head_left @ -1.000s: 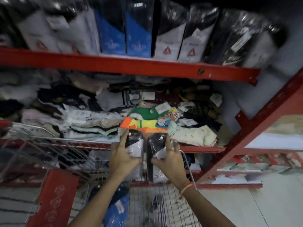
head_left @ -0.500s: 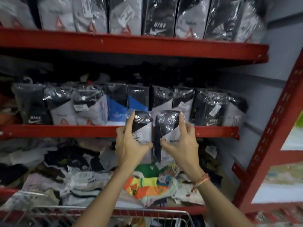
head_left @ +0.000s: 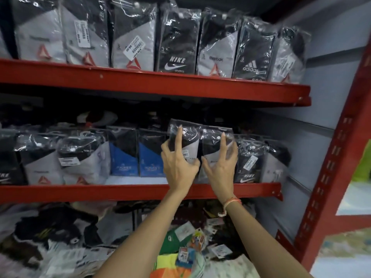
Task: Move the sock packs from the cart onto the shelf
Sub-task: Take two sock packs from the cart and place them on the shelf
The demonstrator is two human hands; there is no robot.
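Observation:
Two black-and-grey sock packs in clear plastic stand upright side by side over the middle red shelf [head_left: 120,192]. My left hand [head_left: 177,166] grips the left sock pack [head_left: 189,137], forefinger stretched up its front. My right hand [head_left: 219,167] holds the right sock pack [head_left: 212,146] the same way. Both packs sit in the gap between the blue packs [head_left: 149,155] and a black Nike pack [head_left: 248,163]. The cart is out of view.
The upper red shelf [head_left: 160,85] carries a full row of upright sock packs. More packs line the middle shelf to the left. Loose socks [head_left: 176,261] are heaped on the bottom shelf below my arms. A red upright post [head_left: 331,177] stands at the right.
Both hands rose from the cart with the two packs, up past the loose socks, and moved them into the gap on the middle shelf. The view tilted upward; the cart dropped out of sight.

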